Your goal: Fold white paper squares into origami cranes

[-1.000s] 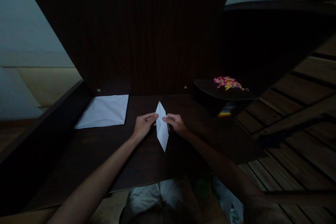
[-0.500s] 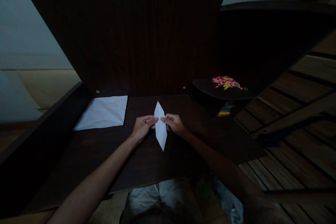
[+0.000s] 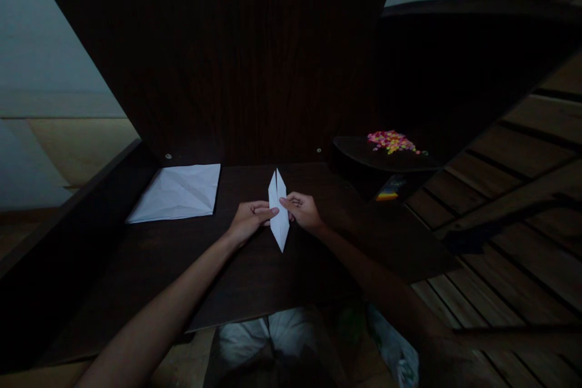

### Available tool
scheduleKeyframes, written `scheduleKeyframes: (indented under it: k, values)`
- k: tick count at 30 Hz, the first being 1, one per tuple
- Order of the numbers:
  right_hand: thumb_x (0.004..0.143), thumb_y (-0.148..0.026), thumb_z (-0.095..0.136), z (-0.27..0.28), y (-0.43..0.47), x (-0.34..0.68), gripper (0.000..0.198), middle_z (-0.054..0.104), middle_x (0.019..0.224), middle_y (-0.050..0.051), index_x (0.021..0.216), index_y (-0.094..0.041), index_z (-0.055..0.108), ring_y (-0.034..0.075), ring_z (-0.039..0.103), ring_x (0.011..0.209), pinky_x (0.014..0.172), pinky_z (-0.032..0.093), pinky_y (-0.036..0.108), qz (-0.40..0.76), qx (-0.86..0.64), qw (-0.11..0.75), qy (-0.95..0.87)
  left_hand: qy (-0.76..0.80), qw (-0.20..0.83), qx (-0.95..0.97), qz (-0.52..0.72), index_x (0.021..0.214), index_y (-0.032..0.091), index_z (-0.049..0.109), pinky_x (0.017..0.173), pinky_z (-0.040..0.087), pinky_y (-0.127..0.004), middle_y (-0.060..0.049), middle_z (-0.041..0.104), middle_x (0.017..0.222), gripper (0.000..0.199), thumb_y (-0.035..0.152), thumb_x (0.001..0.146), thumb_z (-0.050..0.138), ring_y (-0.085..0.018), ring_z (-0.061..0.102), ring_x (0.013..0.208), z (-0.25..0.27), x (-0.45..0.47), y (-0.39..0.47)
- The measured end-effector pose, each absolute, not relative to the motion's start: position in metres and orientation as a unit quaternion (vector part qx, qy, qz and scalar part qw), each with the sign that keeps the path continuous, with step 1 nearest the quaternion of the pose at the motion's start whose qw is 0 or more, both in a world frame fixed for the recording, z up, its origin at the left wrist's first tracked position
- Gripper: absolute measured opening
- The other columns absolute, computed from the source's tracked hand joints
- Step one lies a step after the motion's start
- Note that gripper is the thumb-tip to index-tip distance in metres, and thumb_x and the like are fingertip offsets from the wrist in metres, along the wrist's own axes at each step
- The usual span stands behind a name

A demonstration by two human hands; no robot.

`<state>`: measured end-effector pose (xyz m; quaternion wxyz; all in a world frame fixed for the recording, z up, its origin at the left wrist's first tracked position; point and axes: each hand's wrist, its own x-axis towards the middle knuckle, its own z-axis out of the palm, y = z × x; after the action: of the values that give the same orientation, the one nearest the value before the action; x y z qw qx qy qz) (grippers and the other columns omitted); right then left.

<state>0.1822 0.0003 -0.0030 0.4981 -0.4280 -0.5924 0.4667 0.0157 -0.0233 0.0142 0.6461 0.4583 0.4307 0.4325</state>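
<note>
A long, narrow piece of folded white paper (image 3: 279,230) is held above the dark desk, pointed at its near end and split into two points at its far end. My left hand (image 3: 249,219) pinches its left edge, thumb on top and fingers behind. On the opposite edge my right hand (image 3: 305,211) grips it the same way, its thumb a little farther up the paper. The fingers behind the paper are partly hidden.
White paper sheets (image 3: 177,193) with creases lie at the desk's left. Small colourful pieces (image 3: 391,141) are heaped on a corner shelf (image 3: 354,147) at the right. A dark panel (image 3: 227,60) rises behind the desk (image 3: 236,291), and a low side board (image 3: 73,218) borders its left.
The paper's far end now shows two separate points with a slit between them, where one point showed before. My right thumb has moved slightly up the paper, my left thumb slightly down.
</note>
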Motion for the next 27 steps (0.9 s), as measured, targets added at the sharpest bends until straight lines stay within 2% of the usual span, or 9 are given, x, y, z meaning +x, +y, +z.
scheduleKeyframes:
  k: [8, 15, 21, 27]
  values:
    - [0.068, -0.051, 0.069, -0.002, -0.001, 0.182, 0.038, 0.049, 0.043, -0.006, 0.062, -0.018, 0.052, 0.008, 0.046, 0.036, 0.036, 0.035, 0.019, 0.517, -0.399, 0.434, -0.621, 0.454, 0.616, 0.453, 0.457, 0.075, 0.012, 0.074, 0.059, 0.048, -0.024, -0.007, 0.072, 0.069, 0.035, 0.036, 0.053, 0.086, -0.016, 0.064, 0.063, 0.017, 0.014, -0.025]
    - [0.067, -0.049, 0.071, 0.004, -0.009, 0.180, 0.038, 0.049, 0.046, -0.006, 0.060, -0.017, 0.053, 0.007, 0.043, 0.037, 0.037, 0.031, 0.019, 0.472, -0.409, 0.482, -0.614, 0.444, 0.625, 0.441, 0.467, 0.072, 0.012, 0.073, 0.059, 0.050, -0.026, -0.005, 0.071, 0.065, 0.034, 0.035, 0.051, 0.087, -0.015, 0.063, 0.056, 0.021, 0.016, -0.026]
    - [0.068, -0.048, 0.071, 0.007, -0.009, 0.180, 0.037, 0.045, 0.040, -0.007, 0.057, -0.018, 0.051, 0.006, 0.039, 0.033, 0.035, 0.026, 0.019, 0.491, -0.404, 0.478, -0.606, 0.440, 0.625, 0.441, 0.471, 0.073, 0.012, 0.073, 0.060, 0.051, -0.027, -0.005, 0.071, 0.065, 0.035, 0.034, 0.050, 0.087, -0.015, 0.063, 0.056, 0.021, 0.016, -0.027]
    - [0.073, -0.048, 0.064, 0.004, -0.005, 0.181, 0.037, 0.048, 0.039, -0.005, 0.056, -0.018, 0.053, 0.007, 0.042, 0.034, 0.037, 0.029, 0.019, 0.492, -0.405, 0.470, -0.610, 0.431, 0.624, 0.453, 0.468, 0.078, 0.011, 0.074, 0.061, 0.050, -0.024, -0.006, 0.073, 0.071, 0.037, 0.035, 0.052, 0.086, -0.015, 0.064, 0.062, 0.019, 0.014, -0.026]
